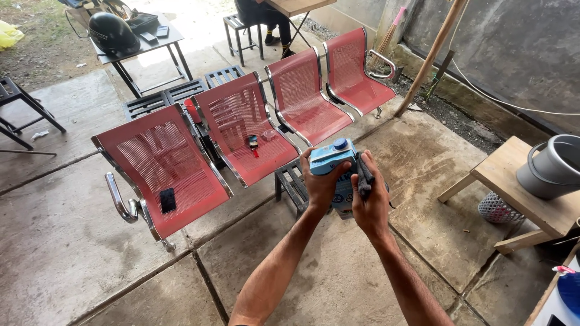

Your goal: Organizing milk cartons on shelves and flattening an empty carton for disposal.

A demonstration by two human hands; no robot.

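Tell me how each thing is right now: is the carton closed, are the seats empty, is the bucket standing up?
Blue carton: upright, blue cap on, gripped by left hand.
Dark cloth: pressed on the carton by right hand.
Red bench seats: nobody on them; two carry small items.
Black phone: lying flat on the nearest seat.
Grey bucket: upright on the wooden bench.
Black helmet: resting on a table.

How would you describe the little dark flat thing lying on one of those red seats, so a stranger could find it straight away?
Start at the row of four red perforated metal seats on the concrete floor. Go to the seat nearest the camera, the end one with the chrome armrest. The small black flat rectangle, like a phone, lies alone near its front edge; the neighbouring seat's small things are more colourful.
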